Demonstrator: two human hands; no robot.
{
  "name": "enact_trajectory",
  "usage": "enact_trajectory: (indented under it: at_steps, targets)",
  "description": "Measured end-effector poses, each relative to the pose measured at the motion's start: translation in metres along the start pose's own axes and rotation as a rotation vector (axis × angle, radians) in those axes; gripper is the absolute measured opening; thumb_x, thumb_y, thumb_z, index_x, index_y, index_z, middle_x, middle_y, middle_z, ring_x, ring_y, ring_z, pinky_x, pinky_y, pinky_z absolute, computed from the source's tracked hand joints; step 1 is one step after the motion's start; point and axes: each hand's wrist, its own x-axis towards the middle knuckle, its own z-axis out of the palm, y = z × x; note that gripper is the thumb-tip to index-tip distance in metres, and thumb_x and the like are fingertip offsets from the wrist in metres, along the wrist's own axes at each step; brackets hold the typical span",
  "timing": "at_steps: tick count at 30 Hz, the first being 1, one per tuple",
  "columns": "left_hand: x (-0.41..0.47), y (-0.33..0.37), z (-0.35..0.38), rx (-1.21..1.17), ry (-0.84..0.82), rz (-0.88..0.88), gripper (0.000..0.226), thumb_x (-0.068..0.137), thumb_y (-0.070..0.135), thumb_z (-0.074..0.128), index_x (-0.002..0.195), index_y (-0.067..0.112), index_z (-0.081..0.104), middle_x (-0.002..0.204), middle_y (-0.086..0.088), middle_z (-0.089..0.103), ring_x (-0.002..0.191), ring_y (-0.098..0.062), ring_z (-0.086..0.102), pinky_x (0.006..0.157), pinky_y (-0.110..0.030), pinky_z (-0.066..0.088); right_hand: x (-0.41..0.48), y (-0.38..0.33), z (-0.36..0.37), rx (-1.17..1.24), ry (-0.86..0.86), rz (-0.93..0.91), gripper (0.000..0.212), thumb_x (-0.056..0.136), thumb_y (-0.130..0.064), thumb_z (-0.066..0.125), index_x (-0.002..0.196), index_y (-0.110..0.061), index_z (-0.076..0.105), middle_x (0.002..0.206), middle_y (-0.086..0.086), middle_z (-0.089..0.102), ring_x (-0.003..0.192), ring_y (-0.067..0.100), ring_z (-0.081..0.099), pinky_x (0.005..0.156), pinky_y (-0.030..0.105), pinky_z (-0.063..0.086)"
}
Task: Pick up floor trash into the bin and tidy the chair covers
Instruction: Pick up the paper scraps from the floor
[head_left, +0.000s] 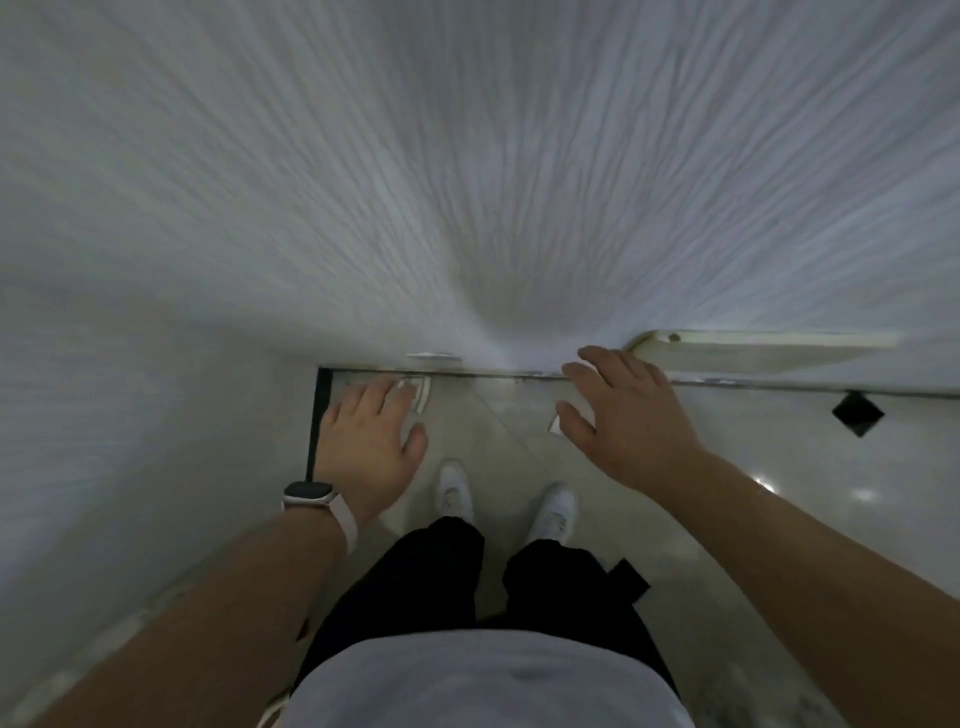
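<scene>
I look straight down at a pale tiled floor (753, 447) beside a white textured wall (467, 182). My left hand (371, 441), with a watch on the wrist, reaches down with straight, relaxed fingers over a white scrap of trash (422, 393) near the wall's foot. My right hand (623, 415) is spread open above a second small white scrap (555, 425) that peeks out by its thumb. Neither hand holds anything. No bin or chair cover is in view.
My two white shoes (454, 491) stand on the tiles just below the hands. A pale door or panel edge (753, 347) juts out at the right along the wall. A black diamond tile inset (857, 414) lies at the far right.
</scene>
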Motion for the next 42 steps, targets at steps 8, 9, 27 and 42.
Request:
enact_trajectory:
  at_steps: [8,9,27,42]
  targets:
    - [0.034,0.010,0.078,-0.019,-0.009,0.110,0.051,0.083,0.042,0.046,0.121,0.014,0.066,0.124,-0.013,0.064,0.108,-0.034,0.060,0.089,-0.045,0.046,-0.024,0.026,0.070,0.028,0.069,0.197,0.051,0.090,-0.046,0.043,0.122,-0.011,0.063,0.129,0.013,0.060,0.115,0.033,0.057,0.092,0.046,0.045]
    - [0.038,0.005,0.089,-0.018,0.000,0.127,0.050,0.083,0.041,0.048,0.120,0.013,0.066,0.124,-0.013,0.064,0.108,-0.035,0.060,0.089,-0.045,0.046,-0.025,0.026,0.082,0.032,0.086,0.228,0.051,0.090,-0.046,0.043,0.122,-0.011,0.063,0.129,0.013,0.060,0.115,0.033,0.056,0.092,0.045,0.045]
    - [0.135,-0.100,0.396,-0.067,-0.235,0.090,0.069,0.084,0.054,0.041,0.139,0.013,0.050,0.141,-0.015,0.050,0.125,-0.037,0.048,0.102,-0.052,0.042,-0.001,0.097,0.383,0.145,-0.044,0.541,0.054,0.091,-0.042,0.059,0.135,-0.013,0.051,0.138,0.009,0.049,0.125,0.032,0.045,0.100,0.049,0.038]
    - [0.191,-0.203,0.619,-0.111,-0.235,-0.282,0.075,0.075,0.049,0.051,0.136,0.007,0.053,0.141,-0.025,0.046,0.126,-0.046,0.044,0.108,-0.050,0.036,0.068,0.198,0.633,0.133,-0.247,0.598,0.068,0.087,-0.050,0.059,0.143,-0.014,0.041,0.147,0.014,0.038,0.127,0.038,0.043,0.100,0.052,0.043]
